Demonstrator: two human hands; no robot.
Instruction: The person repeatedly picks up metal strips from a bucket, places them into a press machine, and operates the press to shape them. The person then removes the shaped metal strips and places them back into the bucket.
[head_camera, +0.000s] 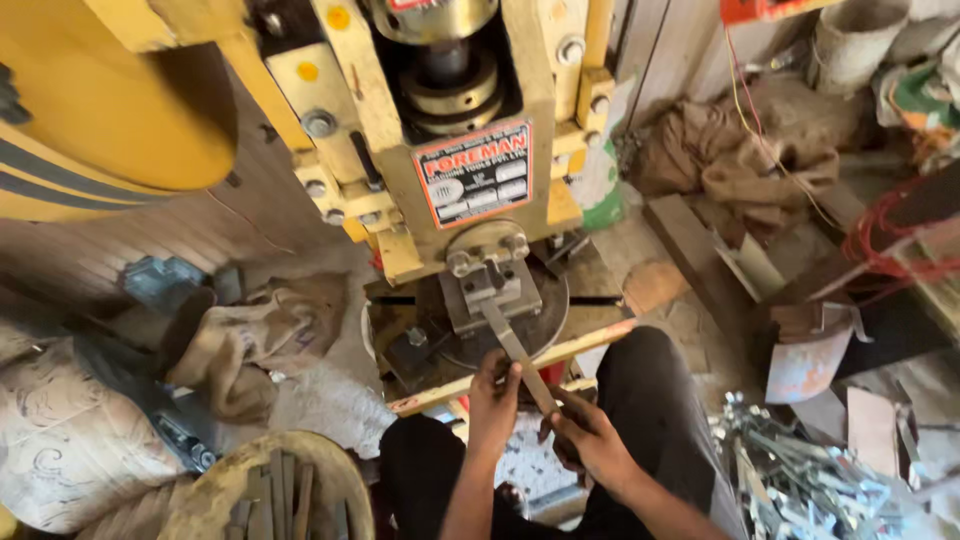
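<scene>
- Head view: left hand (493, 392) and right hand (585, 432) both pinch a flat grey metal strip (517, 352), its far end under the die (490, 285) of a chipped yellow press (440, 120).
- Red-bordered rectangular plate (473, 173) fronts the press.
- Shiny metal pieces (800, 470) are heaped right; rough burlap (250, 340) lies left.

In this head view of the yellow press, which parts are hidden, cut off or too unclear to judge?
- Far end of the metal strip: hidden under the press tool.
- Left hand and right hand: fingers wrap the strip, so the grip underneath is unseen.
- Yellow wheel guard: cut off by the top and left edges.
- Pile of metal pieces: blurred, cut off at the bottom edge.
- Basket: cut off below.
</scene>
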